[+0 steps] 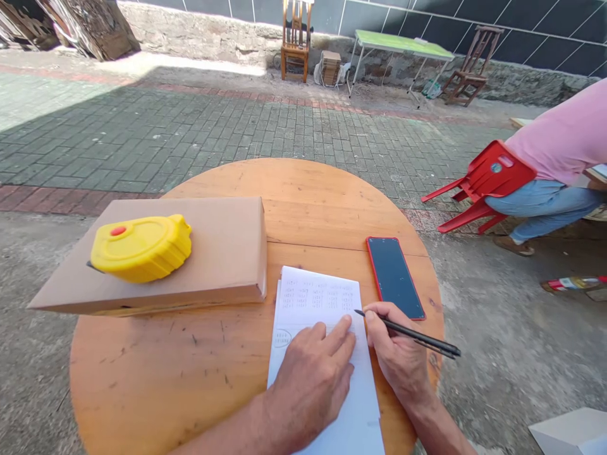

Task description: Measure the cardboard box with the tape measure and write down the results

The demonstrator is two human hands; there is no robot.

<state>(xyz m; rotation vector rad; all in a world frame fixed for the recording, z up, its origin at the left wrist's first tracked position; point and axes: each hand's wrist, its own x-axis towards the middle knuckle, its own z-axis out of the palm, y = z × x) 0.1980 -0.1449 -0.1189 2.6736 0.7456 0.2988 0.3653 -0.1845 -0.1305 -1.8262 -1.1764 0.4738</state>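
Observation:
A sheet of white paper (327,281) with rows of small handwriting lies on the round wooden table (303,196). My left hand (315,373) rests flat on it with the fingers stretched forward, just below the written rows. At the paper's right edge, my right hand (398,354) grips a black pen (424,338), its tip close to the end of the last rows. Beyond that hand is a phone (396,278) with a red edge and a dark screen. The small writing is too fine to read.
On the table's left a cardboard box (232,246) carries a yellow tape measure (142,249) with a red button. At right a person in a pink shirt (559,133) sits on a red plastic chair (497,167). A bottle (571,284) lies on the ground.

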